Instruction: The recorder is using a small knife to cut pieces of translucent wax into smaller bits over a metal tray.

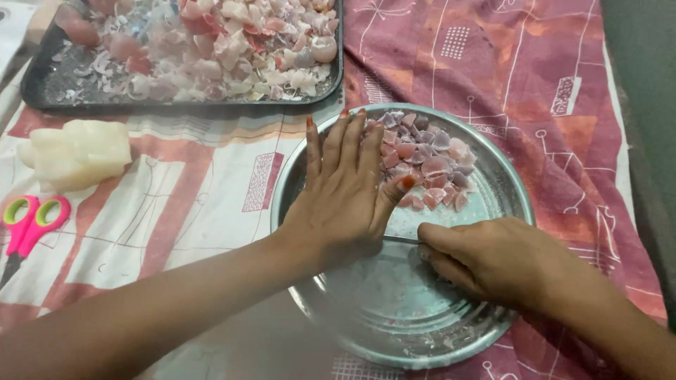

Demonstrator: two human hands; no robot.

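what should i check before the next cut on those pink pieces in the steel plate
1. Left hand flat on the pink pieces: ok.
2. Right hand gripping the knife: ok.
3. Blade edge away from the left fingers: cannot tell, mostly hidden.
4. Pieces inside the steel plate: ok.
5. Plate flat on the cloth: ok.
6. Scissors out of the way: ok.
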